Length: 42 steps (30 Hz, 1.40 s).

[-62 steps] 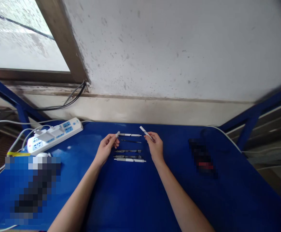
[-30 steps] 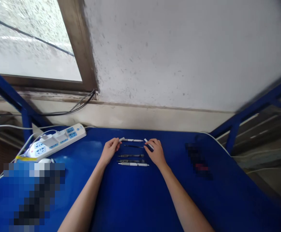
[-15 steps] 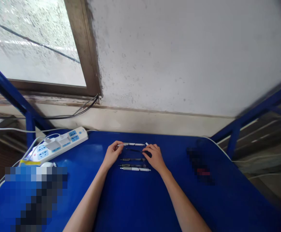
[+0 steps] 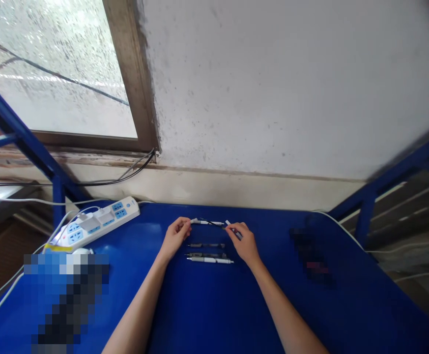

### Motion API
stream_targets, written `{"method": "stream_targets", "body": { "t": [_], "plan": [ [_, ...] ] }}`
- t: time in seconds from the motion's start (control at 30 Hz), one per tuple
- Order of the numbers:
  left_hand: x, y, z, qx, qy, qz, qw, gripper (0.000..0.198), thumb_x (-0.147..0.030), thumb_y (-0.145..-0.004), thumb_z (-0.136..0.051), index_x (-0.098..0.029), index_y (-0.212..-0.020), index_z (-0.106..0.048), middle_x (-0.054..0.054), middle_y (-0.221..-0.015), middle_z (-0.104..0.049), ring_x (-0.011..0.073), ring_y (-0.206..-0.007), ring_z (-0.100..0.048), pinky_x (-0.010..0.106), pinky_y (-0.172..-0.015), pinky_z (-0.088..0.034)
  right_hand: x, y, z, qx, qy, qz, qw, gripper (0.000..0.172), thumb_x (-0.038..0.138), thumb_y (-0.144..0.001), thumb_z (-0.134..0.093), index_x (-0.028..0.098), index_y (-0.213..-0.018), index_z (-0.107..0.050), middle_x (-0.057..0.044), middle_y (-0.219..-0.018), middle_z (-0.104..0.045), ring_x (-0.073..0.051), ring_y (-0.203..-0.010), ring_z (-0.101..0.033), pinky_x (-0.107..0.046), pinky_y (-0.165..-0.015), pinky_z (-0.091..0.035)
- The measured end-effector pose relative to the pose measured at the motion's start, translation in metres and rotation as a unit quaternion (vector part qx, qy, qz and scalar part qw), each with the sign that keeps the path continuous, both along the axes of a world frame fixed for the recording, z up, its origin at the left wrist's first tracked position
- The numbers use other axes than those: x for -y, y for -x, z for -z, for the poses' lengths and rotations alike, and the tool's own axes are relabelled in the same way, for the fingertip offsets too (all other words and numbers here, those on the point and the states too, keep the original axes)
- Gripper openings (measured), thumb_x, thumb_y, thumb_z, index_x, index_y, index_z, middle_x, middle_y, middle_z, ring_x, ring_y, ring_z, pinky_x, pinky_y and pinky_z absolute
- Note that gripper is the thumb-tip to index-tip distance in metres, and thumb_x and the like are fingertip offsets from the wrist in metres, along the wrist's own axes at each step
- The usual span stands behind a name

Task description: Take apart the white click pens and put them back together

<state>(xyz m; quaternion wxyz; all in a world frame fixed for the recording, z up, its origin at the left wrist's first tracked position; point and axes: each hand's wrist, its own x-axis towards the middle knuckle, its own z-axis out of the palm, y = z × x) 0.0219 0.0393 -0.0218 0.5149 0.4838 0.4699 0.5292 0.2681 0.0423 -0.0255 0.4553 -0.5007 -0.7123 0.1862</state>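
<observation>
Holding pens (image 4: 232,228): left hand (image 4: 176,238), right hand (image 4: 245,243)

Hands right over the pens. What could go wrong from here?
The right hand holds a white piece almost against the thin black pen, so a slip could knock that pen. The row of pens lies tightly spaced on the glossy blue table, so one might roll into its neighbours.

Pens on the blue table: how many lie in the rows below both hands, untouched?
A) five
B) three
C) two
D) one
B. The grey pen, dark pen and white pen lie parallel on the blue table, below the left hand and right hand, untouched.
</observation>
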Motion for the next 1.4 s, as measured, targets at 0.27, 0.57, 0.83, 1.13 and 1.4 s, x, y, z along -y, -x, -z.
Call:
{"method": "stream_targets", "body": {
  "t": [0.27, 0.57, 0.83, 1.13, 1.4],
  "plan": [
    [-0.001, 0.003, 0.004, -0.041, -0.019, 0.022, 0.999, 0.039, -0.052, -0.080, -0.061, -0.017, -0.096, -0.062, -0.001, -0.067, -0.056, 0.0092, -0.056, -0.048, 0.020, -0.051, -0.035, 0.001, 0.002, -0.002, 0.001, 0.005, -0.019, 1.000, 0.022, 0.037, -0.090, -0.053, 0.024, -0.080, -0.068, -0.004, -0.076, -0.066, -0.021, -0.077, -0.057, -0.034, -0.072, -0.045],
    [0.000, 0.004, 0.005, -0.069, -0.024, 0.028, 0.997, 0.036, -0.048, -0.080, -0.062, -0.016, -0.098, -0.064, -0.001, -0.067, -0.056, 0.0109, -0.058, -0.048, 0.021, -0.053, -0.034, -0.003, -0.001, 0.000, -0.090, 0.059, -0.013, 0.994, 0.026, 0.044, -0.085, -0.059, 0.021, -0.084, -0.071, -0.006, -0.082, -0.067, -0.020, -0.076, -0.059, -0.033, -0.070, -0.046],
    [0.004, 0.001, 0.000, -0.111, -0.037, 0.059, 0.991, 0.031, -0.043, -0.079, -0.064, -0.016, -0.092, -0.071, 0.004, -0.079, -0.068, 0.0142, -0.065, -0.055, 0.024, -0.060, -0.038, 0.005, 0.010, -0.002, -0.207, 0.123, 0.020, 0.971, 0.027, 0.045, -0.080, -0.063, 0.019, -0.078, -0.067, -0.005, -0.074, -0.069, -0.021, -0.074, -0.065, -0.033, -0.073, -0.049],
    [0.003, -0.001, 0.000, -0.143, -0.042, 0.044, 0.988, 0.032, -0.046, -0.080, -0.061, -0.016, -0.079, -0.072, 0.002, -0.064, -0.063, 0.0151, -0.061, -0.054, 0.024, -0.060, -0.038, 0.011, 0.019, 0.000, -0.060, -0.004, 0.050, 0.997, 0.024, 0.040, -0.089, -0.053, 0.022, -0.089, -0.068, -0.006, -0.084, -0.068, -0.022, -0.078, -0.060, -0.036, -0.078, -0.047],
    [0.000, 0.003, 0.003, -0.078, -0.016, 0.020, 0.997, 0.036, -0.047, -0.079, -0.062, -0.016, -0.096, -0.070, 0.001, -0.066, -0.060, 0.0120, -0.058, -0.049, 0.022, -0.056, -0.037, -0.005, -0.015, 0.030, 0.136, -0.049, 0.216, 0.966, 0.028, 0.046, -0.084, -0.055, 0.019, -0.085, -0.064, -0.012, -0.084, -0.059, -0.028, -0.081, -0.052, -0.041, -0.073, -0.041]
  ]
}}
